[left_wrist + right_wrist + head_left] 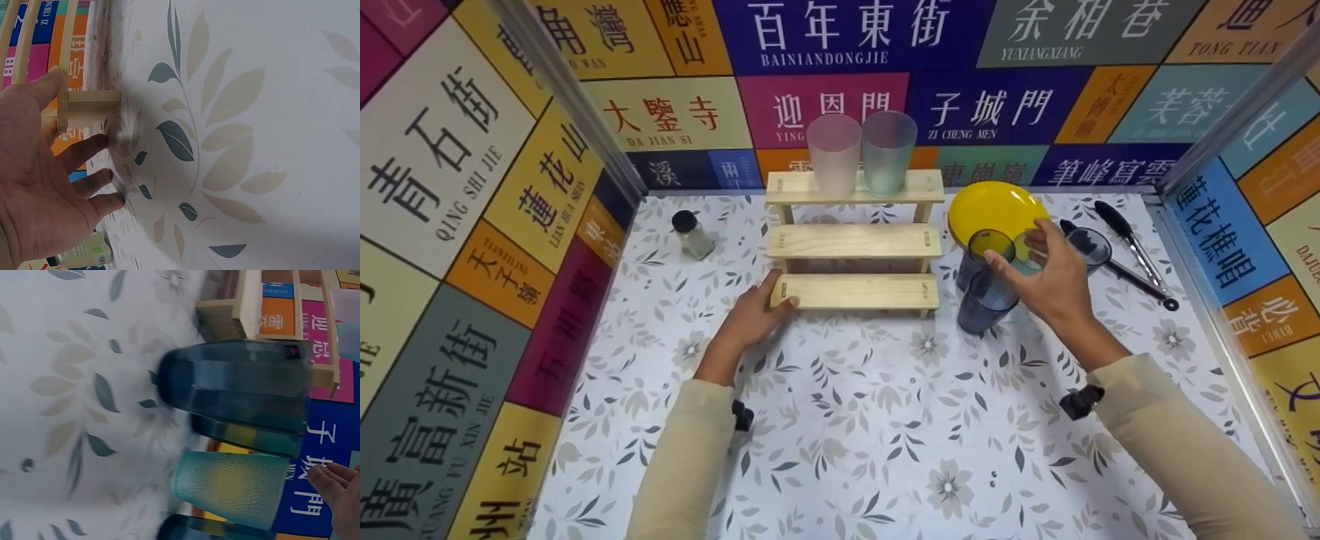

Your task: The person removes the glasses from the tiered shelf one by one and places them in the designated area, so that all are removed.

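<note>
My left hand (754, 313) holds the left end of a three-step wooden rack (855, 291), thumb on the lowest board. In the left wrist view its other fingers spread beside the rack. A pinkish frosted cup (834, 157) and a pale green one (889, 154) stand on the top step. Right of the rack, two dark blue cups (986, 309) overlap in the head view. My right hand (1054, 281) hovers with thumb and fingers apart around the rim of a teal textured cup (230, 486); a gap shows between them in the right wrist view. Another dark cup (1089, 249) stands behind this hand.
A yellow plate (990, 206) lies behind the cups. Tongs with black tips (1132, 236) and a long black handle (1147, 289) lie at the right. A small black-lidded jar (694, 238) is left of the rack. Printed panels (495, 172) enclose the patterned tabletop (840, 435).
</note>
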